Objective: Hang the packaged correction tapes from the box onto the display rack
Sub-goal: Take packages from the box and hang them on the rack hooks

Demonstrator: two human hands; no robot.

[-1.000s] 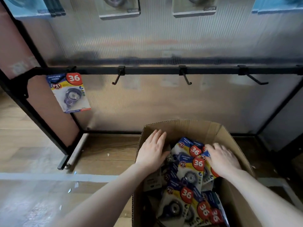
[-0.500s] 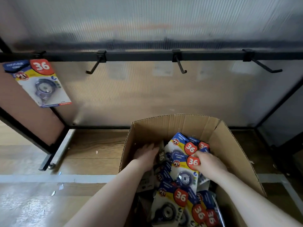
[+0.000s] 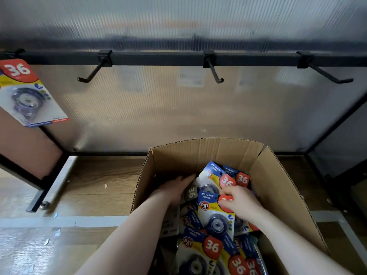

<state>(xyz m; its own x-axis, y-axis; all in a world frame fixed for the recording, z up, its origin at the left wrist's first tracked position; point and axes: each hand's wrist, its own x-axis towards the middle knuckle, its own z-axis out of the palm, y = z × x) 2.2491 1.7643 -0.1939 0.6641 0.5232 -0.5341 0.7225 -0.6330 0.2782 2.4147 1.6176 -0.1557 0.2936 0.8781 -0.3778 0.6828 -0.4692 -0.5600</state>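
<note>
An open cardboard box (image 3: 278,187) stands on the floor, holding several blue-and-yellow correction tape packs with red "36" badges. My right hand (image 3: 241,203) pinches the top corner of one pack (image 3: 215,217) in the middle of the pile. My left hand (image 3: 175,188) reaches into the box's left side, fingers extended against the packs; what its fingertips touch is hidden in shadow. One pack (image 3: 26,94) hangs at the far left of the black rack bar (image 3: 158,58).
Three bare hooks stick out from the bar: a left hook (image 3: 93,71), a middle hook (image 3: 214,73) and a right hook (image 3: 327,73). A ribbed translucent panel backs the rack. Black frame legs stand at both sides on the wooden floor (image 3: 95,187).
The view has tilted down and drawn closer to the box. My left hand went deeper into the box's left side. My right hand moved from the pile's right side onto one pack's top corner.
</note>
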